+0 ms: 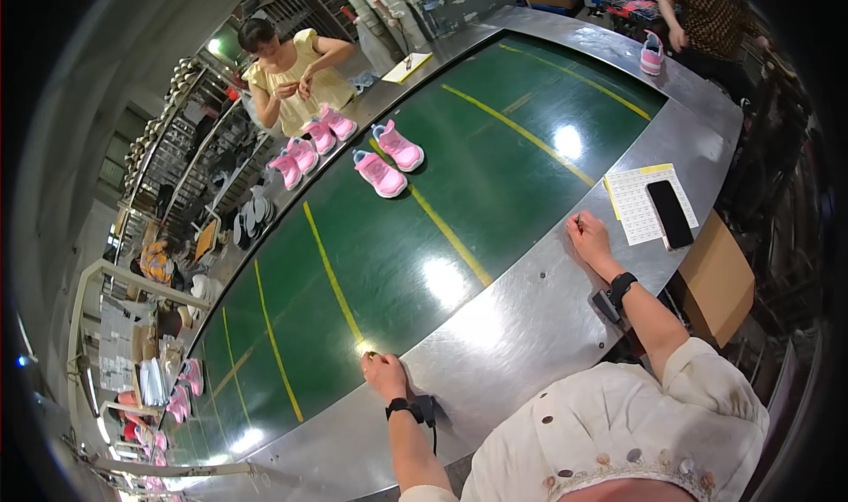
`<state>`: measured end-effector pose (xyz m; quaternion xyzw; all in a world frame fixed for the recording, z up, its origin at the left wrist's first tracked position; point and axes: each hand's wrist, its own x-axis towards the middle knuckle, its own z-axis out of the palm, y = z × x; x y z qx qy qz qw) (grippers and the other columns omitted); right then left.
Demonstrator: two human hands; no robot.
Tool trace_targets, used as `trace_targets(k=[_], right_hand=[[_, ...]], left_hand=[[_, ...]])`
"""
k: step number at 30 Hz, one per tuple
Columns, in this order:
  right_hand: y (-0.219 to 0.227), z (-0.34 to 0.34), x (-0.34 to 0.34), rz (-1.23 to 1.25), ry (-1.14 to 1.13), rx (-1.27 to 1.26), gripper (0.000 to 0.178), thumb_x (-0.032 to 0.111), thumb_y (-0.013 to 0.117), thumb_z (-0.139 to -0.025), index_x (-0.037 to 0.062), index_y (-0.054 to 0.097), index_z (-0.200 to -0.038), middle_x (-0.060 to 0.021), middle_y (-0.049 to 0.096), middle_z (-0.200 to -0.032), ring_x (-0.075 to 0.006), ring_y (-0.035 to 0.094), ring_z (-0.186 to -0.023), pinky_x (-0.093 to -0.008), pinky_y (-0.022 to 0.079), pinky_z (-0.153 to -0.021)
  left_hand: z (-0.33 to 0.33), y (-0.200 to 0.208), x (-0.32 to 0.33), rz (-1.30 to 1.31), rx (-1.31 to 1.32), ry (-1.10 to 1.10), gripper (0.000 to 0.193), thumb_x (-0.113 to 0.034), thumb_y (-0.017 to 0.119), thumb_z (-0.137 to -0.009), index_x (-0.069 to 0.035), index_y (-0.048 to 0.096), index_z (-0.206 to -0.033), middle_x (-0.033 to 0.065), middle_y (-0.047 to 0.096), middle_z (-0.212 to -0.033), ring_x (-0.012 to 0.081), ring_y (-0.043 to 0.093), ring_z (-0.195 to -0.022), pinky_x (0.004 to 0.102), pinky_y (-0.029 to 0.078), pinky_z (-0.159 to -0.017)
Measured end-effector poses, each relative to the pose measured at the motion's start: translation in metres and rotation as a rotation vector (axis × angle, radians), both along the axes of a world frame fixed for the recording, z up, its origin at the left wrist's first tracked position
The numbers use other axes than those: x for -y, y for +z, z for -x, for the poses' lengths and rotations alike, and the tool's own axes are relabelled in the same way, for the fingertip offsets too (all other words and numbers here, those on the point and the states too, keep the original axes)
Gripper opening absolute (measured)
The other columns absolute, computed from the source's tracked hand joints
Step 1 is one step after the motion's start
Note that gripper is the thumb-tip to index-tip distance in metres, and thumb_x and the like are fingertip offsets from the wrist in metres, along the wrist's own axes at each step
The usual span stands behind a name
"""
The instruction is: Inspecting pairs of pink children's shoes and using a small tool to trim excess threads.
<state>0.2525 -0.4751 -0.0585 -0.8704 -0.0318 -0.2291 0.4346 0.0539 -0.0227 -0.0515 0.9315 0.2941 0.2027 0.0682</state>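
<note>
The left hand [385,375] rests on the steel worktop [521,325], at the edge where the metal meets the green conveyor belt [415,237]. Its fingers are curled in a loose grip; whether they pinch anything cannot be told, since glare at the belt edge hides the fingertips. A black wrist strap [399,406] with a small device sits on that forearm.

The right hand [588,235] lies farther along the same worktop, fingers bent inward with the tips together; nothing can be made out in its grip. A black watch band [622,286] circles that wrist. Just beside this hand lies a printed sheet [638,203] with a yellow edge, and a black phone [670,213] lies on the sheet. A brown cardboard box [717,277] stands beyond the worktop rim.

On the belt, well apart from both hands, sits a pair of pink shoes [389,159]. Further pink shoes [311,146] stand before a person in a yellow top [296,83] on the opposite side.
</note>
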Motion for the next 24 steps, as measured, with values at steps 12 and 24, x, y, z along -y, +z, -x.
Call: trace_targets(k=[12,24], right_hand=[[-0.0042,-0.0037,0.0018,-0.062,-0.003,-0.029,0.016,0.021,0.059,-0.083,0.0067,0.058,-0.076,-0.0101,0.060,-0.067,-0.0308,0.058,-0.063,-0.0390,0.044,-0.061],[-0.0086,-0.0060,0.0045,0.012,-0.049,0.081,0.015,0.021,0.059,-0.083,0.0079,0.057,-0.076,-0.0095,0.060,-0.067,-0.0310,0.057,-0.063,-0.0395,0.044,-0.061]], left_hand=[[0.0006,0.0005,0.0021,-0.031,0.015,-0.019,0.024,-0.016,0.049,-0.081,0.004,0.062,-0.080,0.0209,0.052,-0.120,0.0364,0.050,-0.105,0.0431,0.041,-0.089],[-0.0004,0.0015,0.0039,0.030,0.043,-0.027,0.021,-0.017,0.052,-0.080,0.002,0.060,-0.077,0.0171,0.057,-0.108,0.0345,0.052,-0.099,0.0425,0.041,-0.086]])
